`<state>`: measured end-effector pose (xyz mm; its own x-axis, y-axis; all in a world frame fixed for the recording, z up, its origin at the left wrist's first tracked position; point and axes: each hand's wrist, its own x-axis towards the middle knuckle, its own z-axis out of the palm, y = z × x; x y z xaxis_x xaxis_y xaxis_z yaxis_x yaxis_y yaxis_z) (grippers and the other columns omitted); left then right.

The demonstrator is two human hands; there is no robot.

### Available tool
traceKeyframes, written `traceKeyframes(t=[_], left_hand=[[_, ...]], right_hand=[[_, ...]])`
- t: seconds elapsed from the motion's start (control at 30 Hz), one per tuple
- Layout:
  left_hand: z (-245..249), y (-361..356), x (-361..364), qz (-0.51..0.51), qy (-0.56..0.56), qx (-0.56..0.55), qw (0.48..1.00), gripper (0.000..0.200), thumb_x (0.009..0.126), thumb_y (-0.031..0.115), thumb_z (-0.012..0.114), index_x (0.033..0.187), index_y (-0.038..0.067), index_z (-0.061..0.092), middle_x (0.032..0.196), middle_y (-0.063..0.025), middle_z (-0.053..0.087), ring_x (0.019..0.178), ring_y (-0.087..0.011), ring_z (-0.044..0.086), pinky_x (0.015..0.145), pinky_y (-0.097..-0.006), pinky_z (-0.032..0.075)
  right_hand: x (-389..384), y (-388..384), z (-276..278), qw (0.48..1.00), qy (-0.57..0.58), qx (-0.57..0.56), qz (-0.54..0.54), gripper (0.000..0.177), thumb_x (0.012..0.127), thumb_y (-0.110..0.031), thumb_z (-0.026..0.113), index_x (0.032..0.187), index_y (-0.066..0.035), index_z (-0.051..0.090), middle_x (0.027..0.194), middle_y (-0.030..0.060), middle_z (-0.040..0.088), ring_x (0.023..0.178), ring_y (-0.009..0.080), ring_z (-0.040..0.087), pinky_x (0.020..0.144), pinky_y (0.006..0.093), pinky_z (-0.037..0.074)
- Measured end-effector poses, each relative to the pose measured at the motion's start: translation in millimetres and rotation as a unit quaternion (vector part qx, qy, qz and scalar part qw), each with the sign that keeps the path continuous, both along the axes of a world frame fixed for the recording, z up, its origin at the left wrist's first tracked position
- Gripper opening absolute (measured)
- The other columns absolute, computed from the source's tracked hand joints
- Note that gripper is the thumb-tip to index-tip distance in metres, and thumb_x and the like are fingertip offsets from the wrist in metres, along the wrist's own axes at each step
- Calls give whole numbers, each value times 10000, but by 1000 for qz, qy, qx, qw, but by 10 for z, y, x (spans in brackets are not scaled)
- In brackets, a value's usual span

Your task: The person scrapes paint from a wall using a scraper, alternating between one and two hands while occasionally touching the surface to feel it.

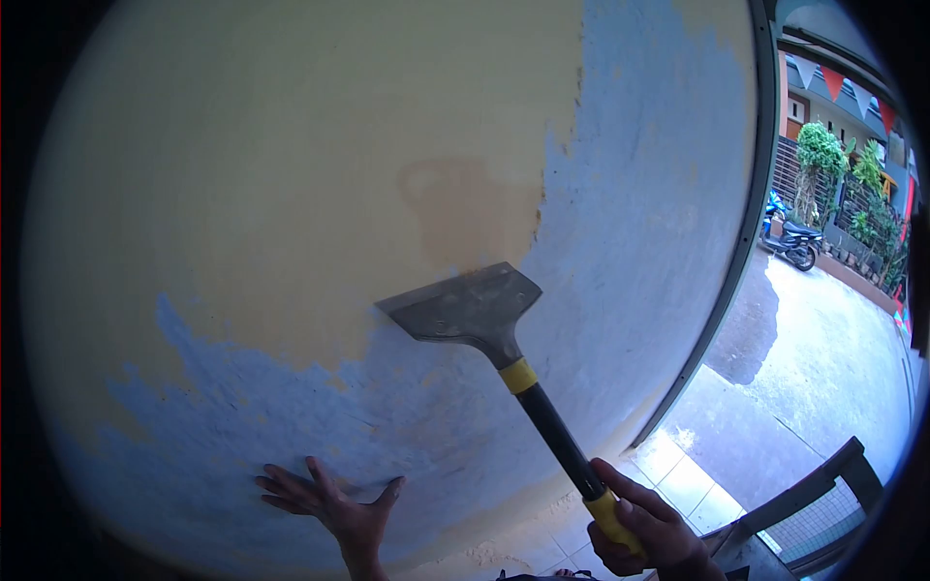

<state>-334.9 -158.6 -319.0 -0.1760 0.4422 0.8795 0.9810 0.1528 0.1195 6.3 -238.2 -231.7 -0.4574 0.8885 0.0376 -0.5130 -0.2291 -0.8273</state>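
Observation:
A long-handled wall scraper [470, 308] with a wide grey blade and a black and yellow handle is in my right hand [654, 528]. My fingers wrap round the yellow grip at its lower end. The blade's edge lies at the border between yellowish paint [291, 194] and the bare bluish wall [639, 194]. Low on the wall, at the left, my left hand [329, 504] has its fingers spread over the scraped bluish area, and it holds nothing. A faint jug-shaped stain [450, 208] shows on the paint just above the blade.
A dark door frame [736, 290] edges the wall on the right. Beyond it lie a paved lane [833, 358], a parked motorbike [794, 242] and plants [821, 160]. A dark chair-like frame with mesh [823, 523] stands at lower right. Paint crumbs [494, 557] lie on the floor.

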Motion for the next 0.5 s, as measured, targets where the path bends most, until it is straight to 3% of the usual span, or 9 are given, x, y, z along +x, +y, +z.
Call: traceKeyframes(t=[0.07, 0.2, 0.3, 0.33, 0.37, 0.43, 0.47, 0.5], left_hand=[[-8, -20, 20, 2, 1, -5, 1000, 1226, 555, 846, 617, 1511, 277, 101, 1548, -224, -69, 1399, -489, -93, 1025, -725, -41], [16, -41, -3, 2, 6, -6, 1000, 1226, 564, 844, 613, 1513, 262, 101, 1550, -221, -62, 1402, -483, -86, 1027, -722, -40], [34, -4, 46, -6, 5, -1, 1000, 1223, 571, 836, 618, 1514, 255, 100, 1550, -222, -65, 1404, -478, -90, 1027, -719, -43], [36, -29, 31, -3, 4, -1, 1000, 1222, 573, 832, 621, 1514, 254, 100, 1550, -222, -67, 1404, -476, -94, 1028, -718, -45], [39, -28, 21, 1, 7, 2, 1000, 1222, 573, 832, 621, 1514, 254, 100, 1550, -222, -67, 1404, -476, -94, 1028, -718, -45], [37, -32, 17, -12, 12, 14, 1000, 1255, 541, 804, 672, 1512, 218, 135, 1558, -206, -34, 1420, -444, -65, 1059, -681, -48], [38, -32, 13, -6, 8, 19, 1000, 1255, 541, 804, 672, 1512, 218, 135, 1558, -206, -34, 1420, -444, -65, 1059, -681, -48], [35, -33, 8, -11, 3, 8, 1000, 1236, 558, 809, 656, 1513, 238, 119, 1553, -213, -60, 1411, -459, -88, 1044, -697, -55]], right_hand=[[-15, 31, -75, 992, 114, -9, 46, 537, 1036, -231, 313, 1511, -132, 83, 724, 108, 451, 453, 99, 378, 422, 242, 369], [-57, 17, 23, 997, 36, 56, 27, 540, 1037, -245, 311, 1511, -127, 82, 702, 95, 441, 455, 100, 378, 421, 236, 381], [-135, 111, 120, 996, 64, 50, 47, 551, 1036, -249, 312, 1511, -110, 69, 697, 91, 437, 455, 96, 375, 413, 245, 380], [-91, 114, 149, 996, 38, 49, 71, 562, 1035, -258, 318, 1518, -198, 36, 691, 86, 430, 468, 95, 380, 413, 241, 371], [-72, 86, 100, 995, 42, 52, 75, 562, 1035, -258, 318, 1518, -198, 36, 691, 86, 430, 468, 95, 380, 413, 241, 371], [-52, -15, -82, 975, 195, -1, 109, 598, 1028, -262, 355, 1509, -316, 5, 678, 71, 416, 479, 94, 384, 413, 230, 358], [-31, -47, -191, 961, 245, 25, 130, 676, 1005, -282, 431, 1490, -396, -27, 688, 72, 413, 480, 108, 382, 413, 227, 337], [12, -94, -345, 937, 317, 36, 142, 752, 977, -296, 499, 1493, -373, -42, 689, 76, 413, 479, 111, 380, 407, 234, 329]])
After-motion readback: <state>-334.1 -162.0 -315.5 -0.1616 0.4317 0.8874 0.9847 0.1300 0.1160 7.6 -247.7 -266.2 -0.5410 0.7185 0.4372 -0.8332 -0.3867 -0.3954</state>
